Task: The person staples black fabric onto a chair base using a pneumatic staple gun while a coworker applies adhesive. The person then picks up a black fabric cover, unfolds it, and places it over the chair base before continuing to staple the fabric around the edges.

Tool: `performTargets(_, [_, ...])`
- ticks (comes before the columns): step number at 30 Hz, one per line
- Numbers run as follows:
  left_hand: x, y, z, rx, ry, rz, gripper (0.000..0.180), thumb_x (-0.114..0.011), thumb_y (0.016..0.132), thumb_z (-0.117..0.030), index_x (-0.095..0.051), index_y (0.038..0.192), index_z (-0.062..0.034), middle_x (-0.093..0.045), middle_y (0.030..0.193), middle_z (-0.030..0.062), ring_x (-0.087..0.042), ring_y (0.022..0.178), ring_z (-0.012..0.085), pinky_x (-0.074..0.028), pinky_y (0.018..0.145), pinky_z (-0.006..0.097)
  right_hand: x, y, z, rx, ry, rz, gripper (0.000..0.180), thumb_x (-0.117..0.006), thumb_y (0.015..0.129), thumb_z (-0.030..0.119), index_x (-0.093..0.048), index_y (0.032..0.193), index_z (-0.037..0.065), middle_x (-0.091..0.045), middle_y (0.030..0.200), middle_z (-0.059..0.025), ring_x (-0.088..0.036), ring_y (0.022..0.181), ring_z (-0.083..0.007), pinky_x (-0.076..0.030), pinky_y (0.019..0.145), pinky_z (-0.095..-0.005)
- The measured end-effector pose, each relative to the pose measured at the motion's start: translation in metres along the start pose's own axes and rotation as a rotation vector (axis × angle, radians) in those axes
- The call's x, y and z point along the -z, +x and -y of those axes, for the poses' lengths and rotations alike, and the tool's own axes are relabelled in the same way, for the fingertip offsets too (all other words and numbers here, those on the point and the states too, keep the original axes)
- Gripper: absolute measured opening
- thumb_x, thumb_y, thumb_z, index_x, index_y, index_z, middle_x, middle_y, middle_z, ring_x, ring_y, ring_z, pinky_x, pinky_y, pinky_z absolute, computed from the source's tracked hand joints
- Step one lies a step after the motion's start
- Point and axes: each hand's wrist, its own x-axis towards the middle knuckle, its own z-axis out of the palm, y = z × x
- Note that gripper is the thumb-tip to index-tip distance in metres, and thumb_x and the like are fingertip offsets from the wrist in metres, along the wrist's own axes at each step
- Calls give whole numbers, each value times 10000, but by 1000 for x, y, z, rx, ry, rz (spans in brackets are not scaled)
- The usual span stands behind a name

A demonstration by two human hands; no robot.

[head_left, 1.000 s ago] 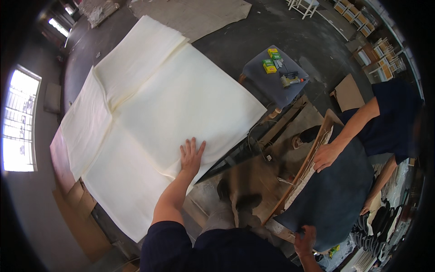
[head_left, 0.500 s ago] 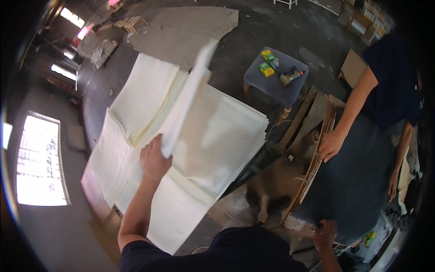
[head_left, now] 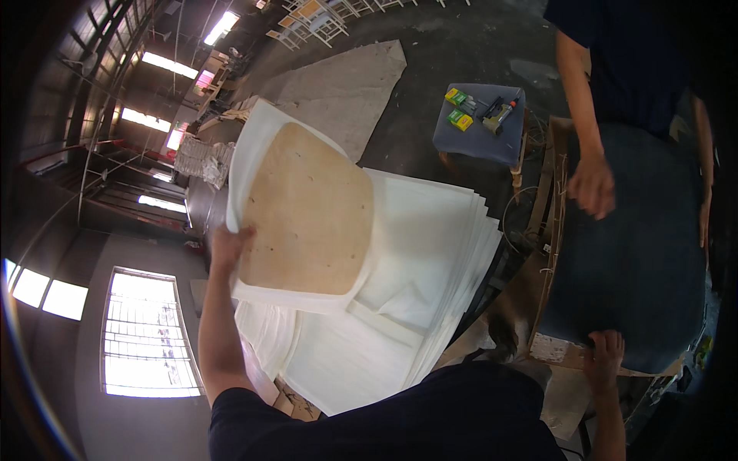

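The left fingers (head_left: 247,233) grip the edge of a white pad (head_left: 250,146) faced with a wooden board (head_left: 307,211), tilted above stacked white sheets (head_left: 427,223); the right fingers (head_left: 612,339) touch a dark-covered frame (head_left: 626,269) at its edge, grip unclear.

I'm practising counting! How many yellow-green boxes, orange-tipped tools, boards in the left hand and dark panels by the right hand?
Yellow-green boxes: 2
Orange-tipped tool: 1
Tan board in the left hand: 1
Dark panel by the right hand: 1
Total: 5
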Motion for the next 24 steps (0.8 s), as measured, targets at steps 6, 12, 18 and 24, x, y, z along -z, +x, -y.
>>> performTargets(6, [-117, -68, 40, 77, 44, 38, 550, -895, 874, -252, -722, 1298, 54, -810, 1136, 198, -788, 1038, 268, -607, 932, 404, 23, 7, 14, -5, 48, 66, 473, -748, 739, 71, -682, 1207, 87, -604, 1065, -147, -625, 1019, -393, -499, 890, -532])
performTargets(12, [-142, -80, -1, 198, -360, 342, 520, -854, 877, -117, -715, 1324, 109, -800, 1179, 166, -770, 1049, 278, -607, 944, 411, 56, 44, 101, -41, 524, 60, 513, -838, 855, 78, -707, 1351, 84, -693, 1100, -144, -714, 981, -358, -604, 815, -446])
performTargets(18, [-48, -58, -81, 300, -365, 118, 475, -833, 896, -152, -734, 1286, 102, -807, 1112, 171, -787, 904, 282, -631, 819, 416, -81, 86, 221, 183, 891, 936, 555, -818, 931, 205, -664, 1453, 95, -769, 1191, -141, -754, 1007, -341, -601, 891, -427])
performTargets(24, [27, -114, -119, 200, -1117, 177, 585, -742, 986, -268, -630, 1468, 43, -755, 1310, 183, -755, 1133, 281, -605, 977, 396, -230, 138, 299, 548, 673, 818, 737, -886, 866, 354, -624, 1519, 135, -793, 1156, -155, -711, 1217, -322, -550, 1037, -431])
